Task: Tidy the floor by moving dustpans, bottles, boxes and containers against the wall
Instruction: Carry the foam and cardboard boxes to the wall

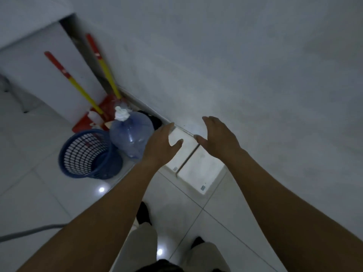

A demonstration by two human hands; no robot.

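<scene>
- Both released, fingers straight: left grip (pixel 159 146) and right grip (pixel 218 138), over two white boxes (pixel 198 167).
- These lie side by side on the floor (pixel 59 203), far ends at the wall (pixel 255 75).
- Left of them: basket (pixel 86 154), bottle (pixel 131 134), then dustpans (pixel 84 122).

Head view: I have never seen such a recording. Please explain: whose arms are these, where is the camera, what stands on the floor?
The camera sits on a person's head and looks down, so the arms are their own. The left hand and right hand are open above two white boxes lying side by side at the wall; neither holds anything. Left of them stand a big blue bottle, a blue basket and red dustpans with long handles.
</scene>
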